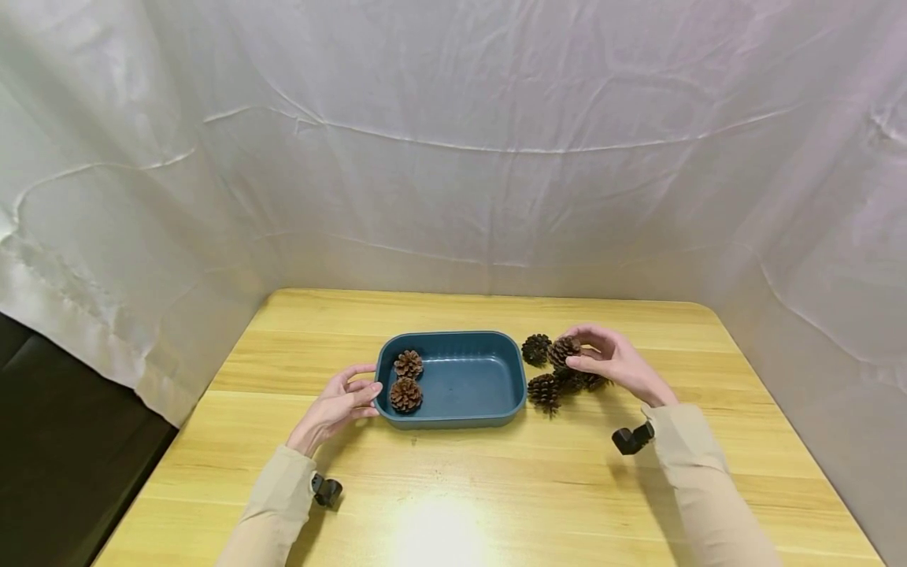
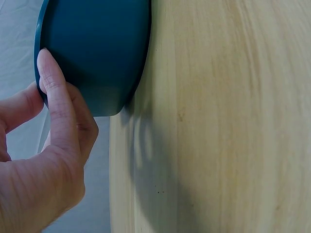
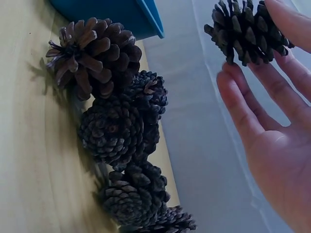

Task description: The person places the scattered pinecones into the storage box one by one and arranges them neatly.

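A blue rectangular bin (image 1: 460,420) with rounded corners stands on the table, two brown pine cones (image 1: 407,394) lying inside at its left end. My left hand (image 1: 342,403) grips the bin's left rim, thumb and fingers pinching the wall; the left wrist view shows the fingers (image 2: 58,107) at the edge. On the other side, my right hand (image 1: 611,362) holds a pine cone (image 3: 245,31) between thumb and fingertips, raised above the others. Below it several more pine cones (image 3: 112,128) lie clustered on the table beside the bin's right end, partly covered by the hand in the head view.
The light wood table (image 1: 553,496) carries everything. Pale hanging cloth (image 1: 496,197) encloses its back and sides. A dark surface (image 1: 64,441) lies beyond the left table edge. Each wrist wears a small black camera mount (image 1: 632,438).
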A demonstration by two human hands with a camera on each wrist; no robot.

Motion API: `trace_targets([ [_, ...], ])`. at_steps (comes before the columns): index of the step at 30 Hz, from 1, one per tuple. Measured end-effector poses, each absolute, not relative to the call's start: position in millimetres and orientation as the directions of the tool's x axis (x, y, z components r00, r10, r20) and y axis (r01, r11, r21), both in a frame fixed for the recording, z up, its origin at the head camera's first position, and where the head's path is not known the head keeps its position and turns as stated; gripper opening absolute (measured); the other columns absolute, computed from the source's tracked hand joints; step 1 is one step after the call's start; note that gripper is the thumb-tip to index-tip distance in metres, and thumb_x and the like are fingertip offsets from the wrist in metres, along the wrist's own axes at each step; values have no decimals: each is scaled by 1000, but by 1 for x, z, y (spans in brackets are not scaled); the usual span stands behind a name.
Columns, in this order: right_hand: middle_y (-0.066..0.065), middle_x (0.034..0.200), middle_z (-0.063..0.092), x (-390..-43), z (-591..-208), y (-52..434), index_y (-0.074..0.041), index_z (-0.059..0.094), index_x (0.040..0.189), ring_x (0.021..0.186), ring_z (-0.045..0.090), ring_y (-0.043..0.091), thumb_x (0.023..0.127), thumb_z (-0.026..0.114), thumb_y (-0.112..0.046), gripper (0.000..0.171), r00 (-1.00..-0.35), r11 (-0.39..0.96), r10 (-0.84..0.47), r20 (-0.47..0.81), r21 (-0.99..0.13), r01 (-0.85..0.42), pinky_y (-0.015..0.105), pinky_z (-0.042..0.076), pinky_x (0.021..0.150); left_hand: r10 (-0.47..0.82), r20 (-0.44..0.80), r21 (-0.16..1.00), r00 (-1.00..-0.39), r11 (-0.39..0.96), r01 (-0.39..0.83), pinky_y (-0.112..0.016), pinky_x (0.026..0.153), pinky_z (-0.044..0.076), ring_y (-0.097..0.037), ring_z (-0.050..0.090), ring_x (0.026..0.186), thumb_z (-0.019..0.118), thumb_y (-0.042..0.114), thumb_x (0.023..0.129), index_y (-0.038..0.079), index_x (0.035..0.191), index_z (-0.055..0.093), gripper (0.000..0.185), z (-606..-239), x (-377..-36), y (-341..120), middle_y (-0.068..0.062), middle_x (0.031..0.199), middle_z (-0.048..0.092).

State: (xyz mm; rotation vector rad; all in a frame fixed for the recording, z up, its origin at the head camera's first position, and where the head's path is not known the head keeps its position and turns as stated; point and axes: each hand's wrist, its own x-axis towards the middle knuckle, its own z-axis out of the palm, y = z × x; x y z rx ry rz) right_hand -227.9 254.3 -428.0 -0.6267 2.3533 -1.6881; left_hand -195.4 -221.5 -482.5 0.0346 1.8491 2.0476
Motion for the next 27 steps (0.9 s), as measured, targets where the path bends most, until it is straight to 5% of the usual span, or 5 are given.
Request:
trace_targets([
  [12,-11,125,61,-240,-413,245,1,54,136,111,63,2,94,72,-14,49,-910,289,-400,105,-928,-234,20,58,92,306,-220,965,-926,-71,-253,-20,70,62,-6,62,74,55,2,101,-10,148,22,59,-482,-195,-222,-1,101,64],
  [22,14,141,58,-250,-402,231,-7,54,142,117,59,3,97,69,-22,49,-916,405,-387,109,-872,-275,16,52,97,291,-241,963,-926,-50,-266,-21,71,62,-6,61,74,53,2,102,-9,150,23,58,-483,-196,-223,-2,101,62],
  [27,14,143,57,-255,-395,223,-9,55,141,124,57,16,98,67,-24,47,-911,438,-398,104,-851,-289,21,51,99,292,-243,962,-925,-49,-268,-21,71,62,-6,61,74,53,3,102,-8,150,23,58,-481,-196,-223,-2,102,62],
])
